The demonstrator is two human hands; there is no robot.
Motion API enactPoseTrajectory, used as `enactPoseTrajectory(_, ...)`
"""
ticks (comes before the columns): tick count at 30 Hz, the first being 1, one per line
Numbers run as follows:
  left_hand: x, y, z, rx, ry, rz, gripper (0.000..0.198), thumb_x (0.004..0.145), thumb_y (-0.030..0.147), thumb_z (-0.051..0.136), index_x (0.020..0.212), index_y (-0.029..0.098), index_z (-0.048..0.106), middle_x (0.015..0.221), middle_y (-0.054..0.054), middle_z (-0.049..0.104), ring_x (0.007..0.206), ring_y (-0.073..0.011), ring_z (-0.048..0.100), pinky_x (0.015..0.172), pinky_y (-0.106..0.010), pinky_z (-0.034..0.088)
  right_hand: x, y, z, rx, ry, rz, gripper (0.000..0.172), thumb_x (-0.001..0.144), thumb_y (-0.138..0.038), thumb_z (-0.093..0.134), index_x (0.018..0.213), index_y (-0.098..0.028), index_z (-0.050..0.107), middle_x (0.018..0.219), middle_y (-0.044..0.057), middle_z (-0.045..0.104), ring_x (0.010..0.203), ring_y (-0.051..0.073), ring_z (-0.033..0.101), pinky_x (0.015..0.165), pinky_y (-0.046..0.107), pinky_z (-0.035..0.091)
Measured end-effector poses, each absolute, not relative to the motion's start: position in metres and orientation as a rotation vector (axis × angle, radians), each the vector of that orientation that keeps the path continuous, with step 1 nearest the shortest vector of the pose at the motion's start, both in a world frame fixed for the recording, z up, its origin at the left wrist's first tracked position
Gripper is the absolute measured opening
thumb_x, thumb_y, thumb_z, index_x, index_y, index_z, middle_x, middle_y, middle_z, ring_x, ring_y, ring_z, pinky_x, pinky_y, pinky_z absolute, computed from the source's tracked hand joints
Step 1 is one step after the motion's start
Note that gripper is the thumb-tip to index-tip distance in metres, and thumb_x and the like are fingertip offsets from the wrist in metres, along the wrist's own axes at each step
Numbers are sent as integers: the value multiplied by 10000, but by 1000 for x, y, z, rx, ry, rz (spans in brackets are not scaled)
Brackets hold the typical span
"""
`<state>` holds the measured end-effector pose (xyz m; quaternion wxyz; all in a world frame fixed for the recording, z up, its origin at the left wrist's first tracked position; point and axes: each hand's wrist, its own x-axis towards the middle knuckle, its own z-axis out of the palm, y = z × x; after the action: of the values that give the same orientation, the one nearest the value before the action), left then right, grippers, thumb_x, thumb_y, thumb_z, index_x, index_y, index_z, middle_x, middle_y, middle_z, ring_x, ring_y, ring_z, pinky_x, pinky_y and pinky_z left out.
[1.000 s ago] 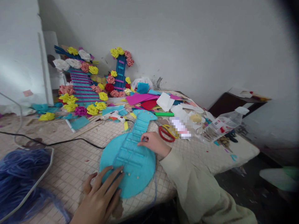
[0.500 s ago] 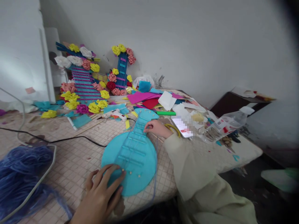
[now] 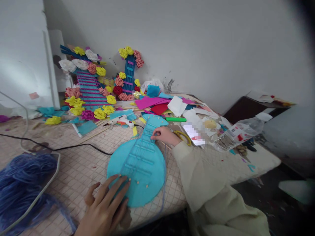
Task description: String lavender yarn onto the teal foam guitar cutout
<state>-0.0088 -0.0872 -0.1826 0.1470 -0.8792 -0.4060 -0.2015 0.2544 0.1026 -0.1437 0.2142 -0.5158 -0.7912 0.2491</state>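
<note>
A turquoise, lute-shaped craft piece lies on the tiled table, with raised crossbars, thin blue strands along its neck and small pale pegs at both ends. My left hand rests on the lower left of its round body, fingers spread, the tips near the lower pegs. Over the neck, my right hand is closed in a pinch on blue yarn; the fine strand between the fingertips is hard to see. A loose length of blue yarn hangs from below this hand, past the body's right side, to the table's front edge.
A blue yarn bundle lies left beside a white cable. Behind the piece are a glue gun, coloured paper and flower-trimmed crafts. A phone, yellow-handled scissors and a plastic bottle lie right.
The fingers of my left hand have shifted slightly left, baring more pegs. My right hand keeps its pinch at nearly the same spot over the neck. The view has turned slightly.
</note>
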Motion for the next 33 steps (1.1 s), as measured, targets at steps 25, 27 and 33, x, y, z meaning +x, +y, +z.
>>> enactPoseTrajectory(25, -5, -90, -184, -2521, -1277, -616, 383, 781, 283, 539, 1164, 259, 544, 1141, -15, 649, 1063, -240, 534, 831, -366, 353, 253, 104, -171, -1281, -2095, 728, 266, 682, -385, 667, 687, -119, 645, 509, -58, 435, 503, 76, 371, 494, 204, 258)
enactPoseTrajectory(27, -5, -90, -184, -2519, -1271, -609, 385, 782, 289, 537, 1167, 270, 541, 1143, -15, 647, 1061, -241, 538, 830, -369, 354, 254, 104, -171, -1276, -2088, 735, 269, 680, -387, 667, 685, -120, 644, 507, -57, 435, 502, 76, 370, 492, 205, 257)
enactPoseTrajectory(33, -3, -89, -186, -2509, -1332, -562, 388, 778, 313, 548, 1165, 277, 538, 1163, -7, 637, 1048, -236, 543, 836, -372, 358, 254, 104, -169, -1284, -2053, 738, 312, 683, -432, 650, 658, -121, 629, 488, -56, 417, 496, 81, 365, 480, 203, 254)
